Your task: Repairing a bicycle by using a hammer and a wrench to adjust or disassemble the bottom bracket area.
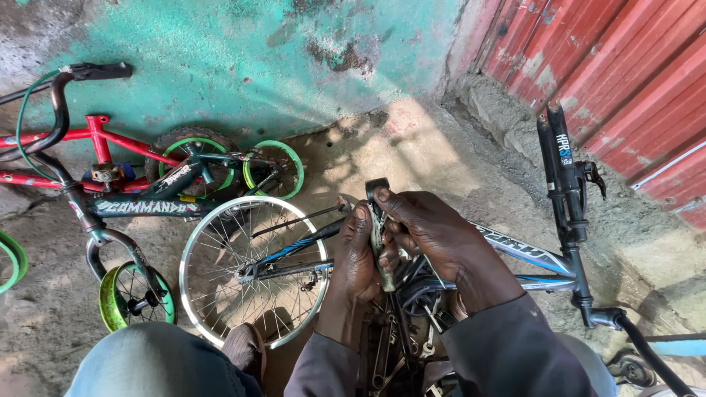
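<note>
At far left, a red children's bicycle point(110, 158) with green-rimmed wheels is seen lying on the dirt floor point(441, 154). Right of it, a bare spoked wheel point(254, 268) is fitted to a blue bicycle frame point(529, 261). At centre, a narrow worn metal tool point(378, 231) is held upright, pinched between the left hand point(358, 254) and right hand point(426, 231); it appears to be readied over scattered spanners point(386, 349). A red corrugated wall point(625, 81) is seen at right.

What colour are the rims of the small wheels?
Green rims, seen best in the head view.
</note>
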